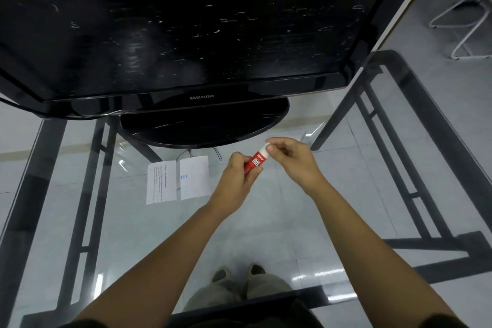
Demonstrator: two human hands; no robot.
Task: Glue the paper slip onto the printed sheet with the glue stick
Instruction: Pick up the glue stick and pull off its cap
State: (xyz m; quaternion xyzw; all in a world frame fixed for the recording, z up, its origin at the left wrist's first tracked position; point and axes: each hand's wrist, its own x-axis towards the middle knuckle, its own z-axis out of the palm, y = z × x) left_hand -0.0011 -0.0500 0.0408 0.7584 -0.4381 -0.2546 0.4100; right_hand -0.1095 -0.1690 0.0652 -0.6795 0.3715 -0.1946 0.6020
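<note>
A red glue stick with a white cap is held up above the glass table, tilted toward the upper right. My left hand grips its red body. My right hand pinches the white cap between fingertips. Two papers lie flat on the glass to the left of my hands: a printed sheet with lines of text, and beside it a paper slip with small blue marks. Neither hand touches the papers.
A large black Samsung monitor on an oval stand fills the back of the glass table. The table's dark metal frame shows through the glass. A white chair stands at the far right. My feet show below.
</note>
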